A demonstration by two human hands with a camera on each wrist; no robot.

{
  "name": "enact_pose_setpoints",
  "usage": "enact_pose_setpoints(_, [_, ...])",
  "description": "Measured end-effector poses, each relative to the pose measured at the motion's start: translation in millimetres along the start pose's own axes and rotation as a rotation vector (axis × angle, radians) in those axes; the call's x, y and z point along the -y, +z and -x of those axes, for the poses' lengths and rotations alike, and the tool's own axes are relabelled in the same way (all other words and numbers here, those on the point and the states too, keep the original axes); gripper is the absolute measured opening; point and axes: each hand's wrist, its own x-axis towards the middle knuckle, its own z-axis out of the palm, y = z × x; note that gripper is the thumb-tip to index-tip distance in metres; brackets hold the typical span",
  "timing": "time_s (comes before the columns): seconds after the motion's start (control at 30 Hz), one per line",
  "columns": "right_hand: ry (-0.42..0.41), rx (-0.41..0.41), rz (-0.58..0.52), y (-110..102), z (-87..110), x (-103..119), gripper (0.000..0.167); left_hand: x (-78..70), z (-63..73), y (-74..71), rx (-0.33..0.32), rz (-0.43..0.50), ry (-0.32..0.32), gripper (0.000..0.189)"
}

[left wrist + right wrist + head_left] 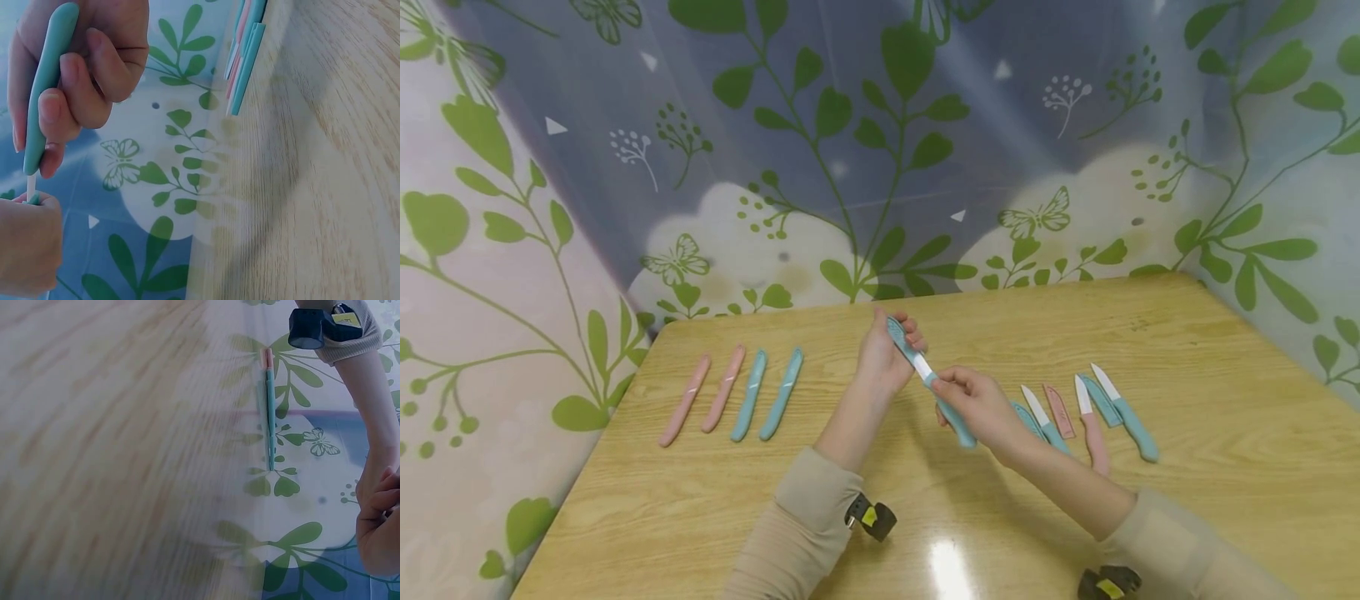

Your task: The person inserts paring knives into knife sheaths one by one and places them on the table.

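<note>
My left hand (pixel 880 358) holds a light blue blade sheath (pixel 897 333), with the fingers curled about it, above the middle of the table. The right hand (pixel 981 404) grips the light blue handle of a paring knife (pixel 957 419). The blade tip is inside the sheath, and a short white stretch of blade (pixel 922 367) shows between sheath and handle. In the left wrist view, the knife's handle (pixel 47 94) lies along the right hand's fingers, with the left hand (pixel 28 250) below it. At the right wrist view's edge, the knife itself is hidden.
On the wooden table (pixel 700 517), two pink sheathed knives (pixel 685 402) and two blue sheathed knives (pixel 749 396) lie side by side at left. At right lie bare-bladed blue knives (pixel 1138 429) and a pink knife (pixel 1093 437), beside blue sheaths (pixel 1100 402) and a pink sheath (pixel 1059 411).
</note>
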Motion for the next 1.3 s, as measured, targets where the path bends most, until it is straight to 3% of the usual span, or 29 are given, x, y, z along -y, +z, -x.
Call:
enact_pose_setpoints(1.03, [0.009,-0.019,-0.030,1.7,-6.7,2.4,0.032,6.6,4.1,2.2,0.054,-0.036,-0.052,0.038])
enact_pose_setpoints(1.1, [0.010,-0.019,-0.019,1.4,-6.1,3.3,0.032,6.6,4.0,1.5,0.060,-0.075,-0.046,0.038])
enact_pose_setpoints(1.17, [0.013,-0.023,0.007,0.3,-6.2,3.0,0.032,6.7,3.6,0.1,0.061,-0.171,-0.032,0.040])
enact_pose_setpoints(1.23, [0.017,-0.018,0.040,-1.9,-6.5,2.3,0.031,7.0,3.1,-2.7,0.057,-0.337,0.002,0.044])
enact_pose_setpoints(1.3, [0.021,-0.011,0.077,-4.5,-7.1,1.6,0.030,7.4,3.8,-6.1,0.048,-0.562,0.045,0.048])
